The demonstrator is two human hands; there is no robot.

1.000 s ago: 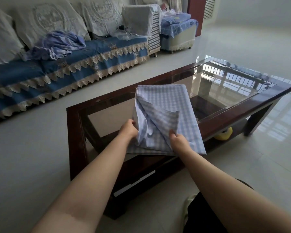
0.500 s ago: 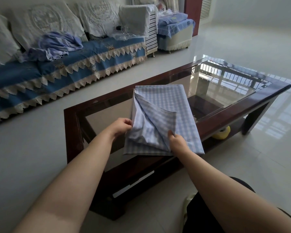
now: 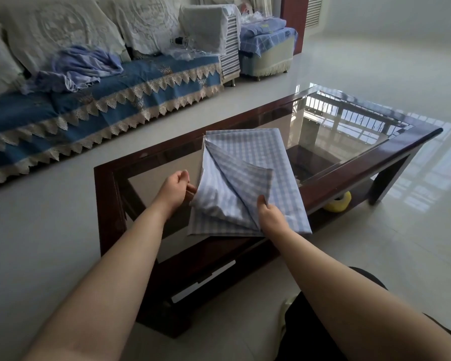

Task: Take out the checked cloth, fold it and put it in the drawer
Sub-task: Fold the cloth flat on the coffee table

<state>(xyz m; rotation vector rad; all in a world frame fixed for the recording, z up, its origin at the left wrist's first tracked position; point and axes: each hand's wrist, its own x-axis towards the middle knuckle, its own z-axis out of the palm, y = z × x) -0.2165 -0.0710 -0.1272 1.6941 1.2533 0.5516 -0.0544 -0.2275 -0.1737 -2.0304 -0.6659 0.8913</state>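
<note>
At the near edge of the table: two bare forearms reach out over the dark wooden frame, both hands working on one cloth.
Right hand: the right hand point(image 3: 270, 213) pinches the near corner of a raised layer of the pale blue-and-white checked cloth point(image 3: 248, 183), thumb on top, fingers tucked beneath.
Left hand: the left hand point(image 3: 176, 187) is loosely curled at the cloth's left edge; its fingertips point(image 3: 192, 190) reach the lifted flap, but whether they grip it or only touch it I cannot tell.
Cloth: it lies on the glass-topped coffee table with a dark red-brown wooden frame point(image 3: 362, 162), already folded into a narrow rectangle, its near end hanging a little over the frame; an upper layer is peeled up and slants across the middle.
Done so far: the cloth is out and has several folds in it, judging by the stacked layers.
Left to do: the lifted layer needs laying flat or folding over, likely another fold or two, then stowing.
Drawer: a pale strip low on the table's near side point(image 3: 203, 278) may be a drawer front; I cannot be sure, and nothing is open.
Beyond: a blue sofa cover with cream lace trim point(image 3: 115, 105) carries a crumpled lilac garment point(image 3: 84, 66), well apart from the table.
</note>
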